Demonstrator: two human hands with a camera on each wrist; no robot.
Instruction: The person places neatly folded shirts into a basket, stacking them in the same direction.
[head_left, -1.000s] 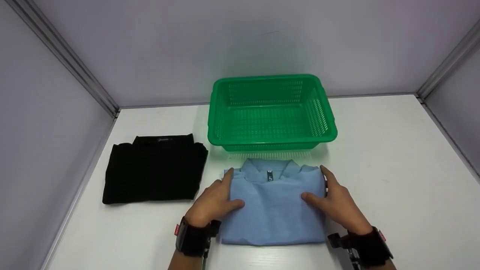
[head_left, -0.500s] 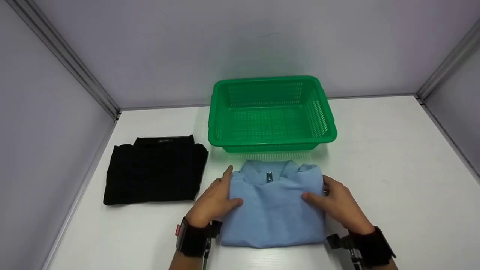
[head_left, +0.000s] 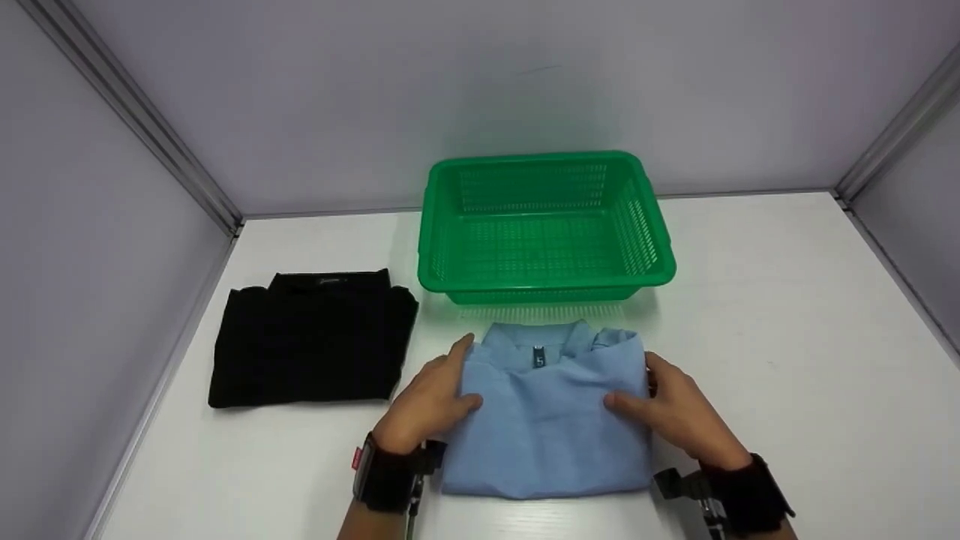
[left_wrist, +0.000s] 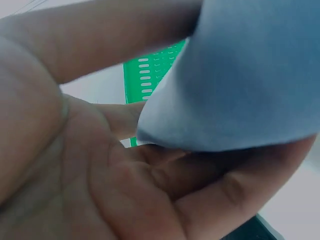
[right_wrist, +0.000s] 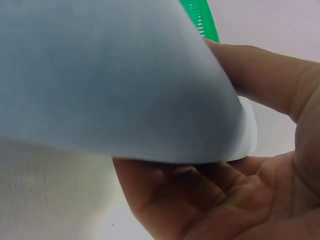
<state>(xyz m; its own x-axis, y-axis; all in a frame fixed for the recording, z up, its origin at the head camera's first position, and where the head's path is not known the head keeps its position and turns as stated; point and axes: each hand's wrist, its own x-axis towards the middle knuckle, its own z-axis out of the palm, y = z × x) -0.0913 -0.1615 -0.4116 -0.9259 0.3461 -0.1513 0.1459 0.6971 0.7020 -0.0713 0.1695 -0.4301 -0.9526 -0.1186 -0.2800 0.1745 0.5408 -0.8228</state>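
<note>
The blue shirt [head_left: 551, 435] lies in front of the green basket [head_left: 546, 286], outside it, folded into a near-rectangle with the collar uppermost; its folding appears complete. The left hand [head_left: 427, 397] and the right hand [head_left: 679, 409] grasp its opposite side edges, thumbs above and fingers beneath, as both wrist views confirm. The hold is therefore established; release is not yet done. Whether the lower layers clear the white table [head_left: 787, 337] cannot be told. The black garment [head_left: 311, 345], likewise folded, lies to the left, untouched and outside the basket. The shirt fabric is matte and pliant, rounding softly at its gripped edges and creasing below the collar. The basket is slotted, apparently of rigid plastic, with sloping walls and a rolled rim.
</note>
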